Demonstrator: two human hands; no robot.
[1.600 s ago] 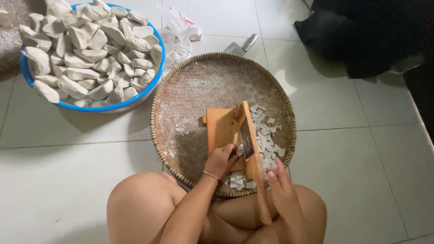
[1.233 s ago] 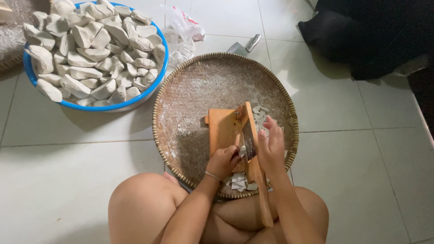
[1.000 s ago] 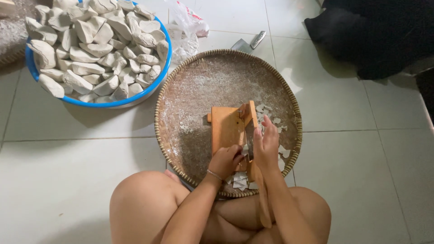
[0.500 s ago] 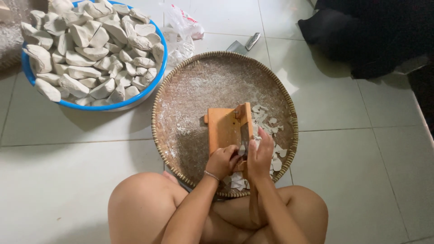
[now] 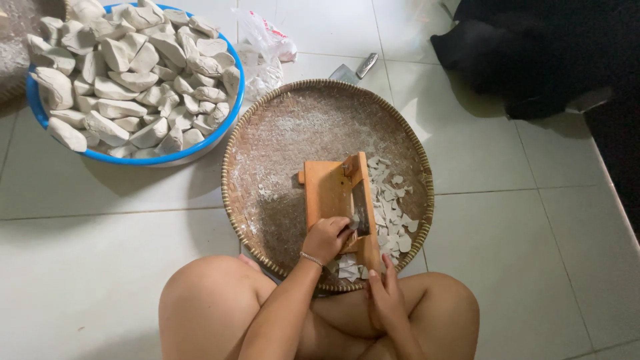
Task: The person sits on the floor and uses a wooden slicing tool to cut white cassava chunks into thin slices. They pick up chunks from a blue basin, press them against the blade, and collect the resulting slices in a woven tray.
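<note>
A round woven tray [image 5: 293,127] lies on the floor in front of my knees. On it stands a wooden lever slicer [image 5: 327,190] with a metal blade along its right side. My left hand [image 5: 325,239] presses a small pale chunk against the blade. The long wooden handle [image 5: 369,250] is down, and my right hand [image 5: 385,299] grips its near end by my lap. Thin white slices [image 5: 391,217] are piled on the tray to the right of the slicer.
A blue basin [image 5: 230,123] heaped with pale chunks [image 5: 133,73] stands at the upper left. A crumpled plastic bag [image 5: 263,50] and a cleaver [image 5: 357,67] lie beyond the tray. A black cloth heap [image 5: 533,53] fills the upper right. The floor is white tile.
My right hand rose with the slicer handle, then came down again toward my lap. My left hand stayed at the blade with the chunk.
</note>
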